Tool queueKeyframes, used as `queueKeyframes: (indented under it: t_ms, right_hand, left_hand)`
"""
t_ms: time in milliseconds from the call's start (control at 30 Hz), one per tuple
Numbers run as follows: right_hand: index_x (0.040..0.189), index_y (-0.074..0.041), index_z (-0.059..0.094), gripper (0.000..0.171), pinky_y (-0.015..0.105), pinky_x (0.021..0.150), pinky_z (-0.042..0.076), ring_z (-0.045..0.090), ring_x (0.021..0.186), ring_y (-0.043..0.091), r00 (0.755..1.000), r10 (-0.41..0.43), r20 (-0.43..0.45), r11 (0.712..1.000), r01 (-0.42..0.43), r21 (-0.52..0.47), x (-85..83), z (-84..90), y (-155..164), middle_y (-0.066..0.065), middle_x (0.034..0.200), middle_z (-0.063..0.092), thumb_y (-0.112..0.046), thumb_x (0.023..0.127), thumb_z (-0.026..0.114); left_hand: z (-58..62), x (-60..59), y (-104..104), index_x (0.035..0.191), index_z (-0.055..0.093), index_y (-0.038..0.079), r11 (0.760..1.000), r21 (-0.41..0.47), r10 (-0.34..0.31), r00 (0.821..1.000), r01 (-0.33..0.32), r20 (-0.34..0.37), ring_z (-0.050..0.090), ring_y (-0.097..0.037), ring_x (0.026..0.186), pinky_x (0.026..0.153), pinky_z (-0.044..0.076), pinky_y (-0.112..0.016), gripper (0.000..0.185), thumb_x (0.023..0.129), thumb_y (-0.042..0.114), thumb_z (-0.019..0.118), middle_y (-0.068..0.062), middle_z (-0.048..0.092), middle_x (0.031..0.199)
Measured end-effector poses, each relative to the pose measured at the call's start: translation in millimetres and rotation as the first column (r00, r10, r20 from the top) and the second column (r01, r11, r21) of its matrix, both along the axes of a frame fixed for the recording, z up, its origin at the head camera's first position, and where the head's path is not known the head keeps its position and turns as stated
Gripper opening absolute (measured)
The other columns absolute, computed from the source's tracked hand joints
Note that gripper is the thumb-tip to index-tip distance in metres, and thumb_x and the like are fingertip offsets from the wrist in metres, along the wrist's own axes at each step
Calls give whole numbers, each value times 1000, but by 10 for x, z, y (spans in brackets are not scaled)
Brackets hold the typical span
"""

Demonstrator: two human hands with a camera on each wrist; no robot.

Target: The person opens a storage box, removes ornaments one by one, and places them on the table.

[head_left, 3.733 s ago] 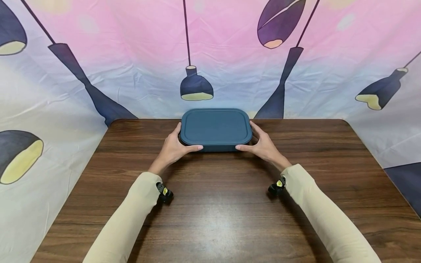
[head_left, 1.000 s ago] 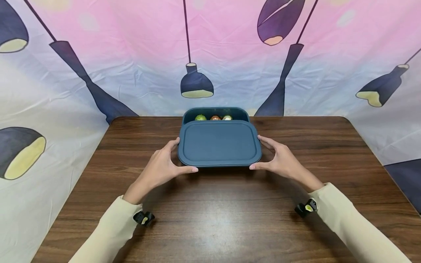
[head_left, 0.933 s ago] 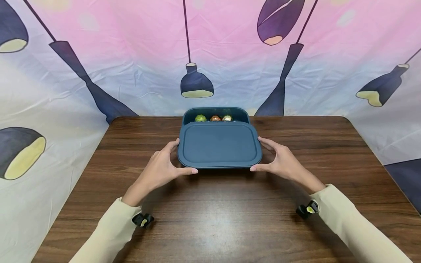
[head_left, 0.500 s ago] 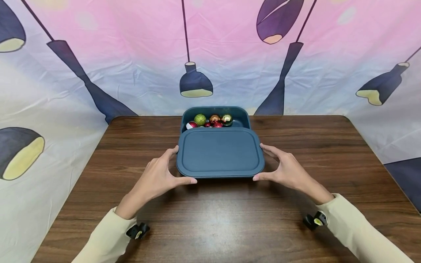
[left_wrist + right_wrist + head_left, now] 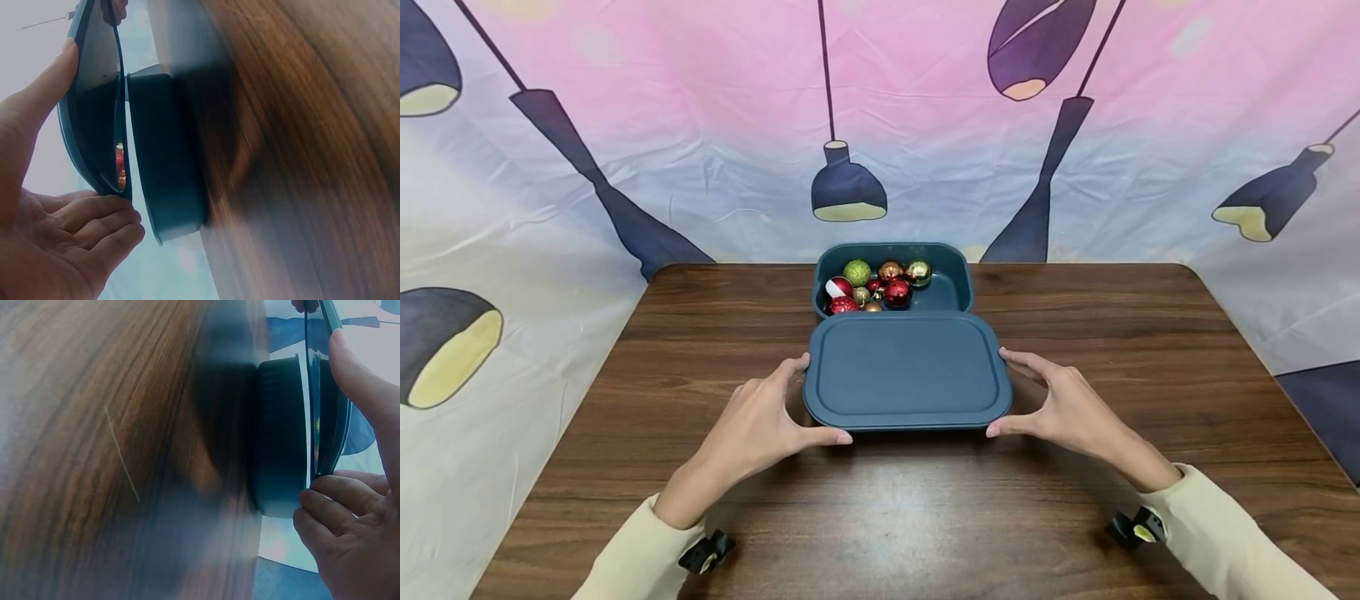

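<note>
A wooden table (image 5: 925, 517) with dark brown grain and rounded far corners fills the lower field; its surface shows a soft sheen near the front centre. A wrinkled fabric backdrop (image 5: 715, 125), pink at the top and fading to pale blue-white, encloses the table on the far, left and right sides. The cloth is printed with dark navy pendant lamps, one lamp motif (image 5: 848, 193) hanging directly behind the table's far edge, others at left and right.
</note>
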State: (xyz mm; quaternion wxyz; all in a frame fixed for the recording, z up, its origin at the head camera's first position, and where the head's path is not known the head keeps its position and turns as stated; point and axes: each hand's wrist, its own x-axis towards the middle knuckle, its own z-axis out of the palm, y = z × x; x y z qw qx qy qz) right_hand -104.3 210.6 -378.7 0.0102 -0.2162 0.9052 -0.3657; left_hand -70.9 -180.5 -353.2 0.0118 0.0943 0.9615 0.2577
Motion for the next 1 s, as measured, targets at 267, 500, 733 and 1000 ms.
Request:
queueKeyframes:
  t_ms: [267,500,733,1000]
  right_hand:
    - [143,-4,55,98,57,92,55,62,121,38,1000,13,-7,1000,-13,13,93,-4,25,18,133,64,-46,65,95]
    - [142,-2,56,97,56,93,55,62,121,38,999,28,24,1000,-29,6,145,-35,14,18,134,64,-46,65,95]
    - [142,1,55,97,55,93,55,63,120,38,998,47,35,999,-47,9,116,-138,-4,19,132,65,-46,66,94]
    - [144,1,52,99,55,94,54,60,125,36,997,56,57,996,-60,61,66,-246,-36,23,136,61,-51,69,91]
  left_hand:
    - [-19,101,13,144,51,4,1000,7,-14,1000,14,-1,64,-41,113,92,51,-60,113,62,76,82,-14,61,138]
    - [-69,157,14,142,53,2,1000,-17,-18,1000,18,18,65,-42,110,91,51,-60,111,63,73,84,-15,63,135]
    - [-152,147,8,143,51,0,999,-25,-27,999,28,41,69,-34,98,86,56,-54,111,65,71,84,-19,63,133]
    - [-262,100,-3,143,51,-3,998,-42,-50,998,51,46,70,-25,83,79,59,-48,115,65,76,80,-24,66,126]
